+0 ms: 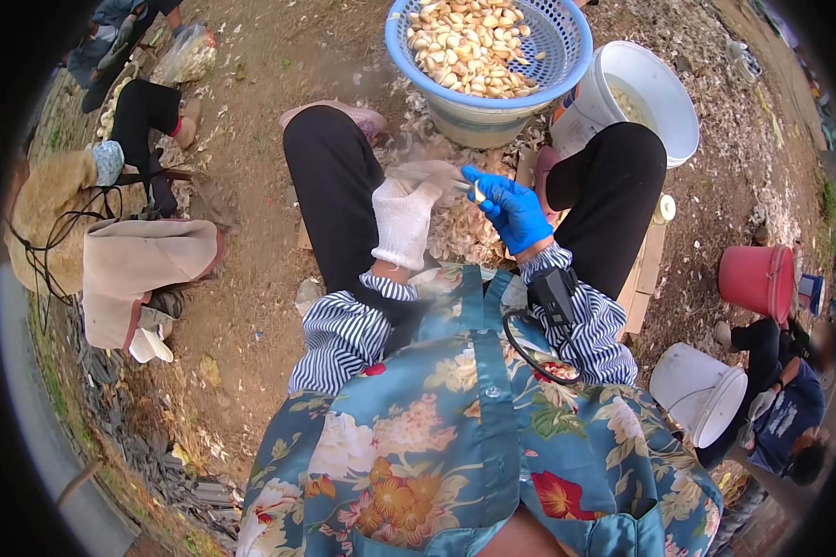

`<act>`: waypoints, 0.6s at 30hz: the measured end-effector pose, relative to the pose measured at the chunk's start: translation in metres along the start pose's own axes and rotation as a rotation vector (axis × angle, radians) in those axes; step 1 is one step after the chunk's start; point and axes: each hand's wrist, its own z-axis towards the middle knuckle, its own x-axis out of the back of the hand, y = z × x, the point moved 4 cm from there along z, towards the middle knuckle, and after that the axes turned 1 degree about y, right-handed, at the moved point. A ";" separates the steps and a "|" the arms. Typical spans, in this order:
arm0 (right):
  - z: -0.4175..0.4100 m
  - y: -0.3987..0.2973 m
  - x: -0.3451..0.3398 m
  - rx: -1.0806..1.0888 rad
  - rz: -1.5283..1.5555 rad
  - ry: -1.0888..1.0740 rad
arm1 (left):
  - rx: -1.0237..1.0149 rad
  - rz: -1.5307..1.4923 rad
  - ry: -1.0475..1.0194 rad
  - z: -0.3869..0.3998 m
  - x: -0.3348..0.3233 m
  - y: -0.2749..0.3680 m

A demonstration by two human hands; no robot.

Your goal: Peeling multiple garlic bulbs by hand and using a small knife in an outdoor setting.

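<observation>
My left hand, in a white knit glove, is blurred at the fingers and closed around what looks like a small knife. Its narrow grey blade points right; the handle is hidden. Pinched in the fingertips of my right hand, in a blue disposable glove, is a pale garlic clove beside the blade's tip. Below both hands, between my knees, lies a heap of garlic skins. Beyond them a blue perforated plastic basket holds many garlic cloves and rests on a pale bucket.
Right of the basket, a tilted white bucket contains cloves in liquid. A red bucket and a white bucket stand at right, near a seated person. Cloth-covered seats are at left, with a bag of garlic farther off.
</observation>
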 end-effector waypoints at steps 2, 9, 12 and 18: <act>-0.001 0.007 0.002 -0.004 -0.125 0.010 | 0.034 -0.057 0.152 0.010 0.011 -0.010; -0.005 0.002 -0.004 0.005 0.035 -0.025 | -0.097 0.095 0.228 0.015 0.020 0.001; 0.000 0.006 0.004 -0.027 0.161 -0.082 | -0.050 -0.020 0.153 0.004 0.015 0.004; 0.002 0.006 0.005 -0.060 0.296 -0.073 | -0.058 0.024 -0.011 0.002 0.007 0.002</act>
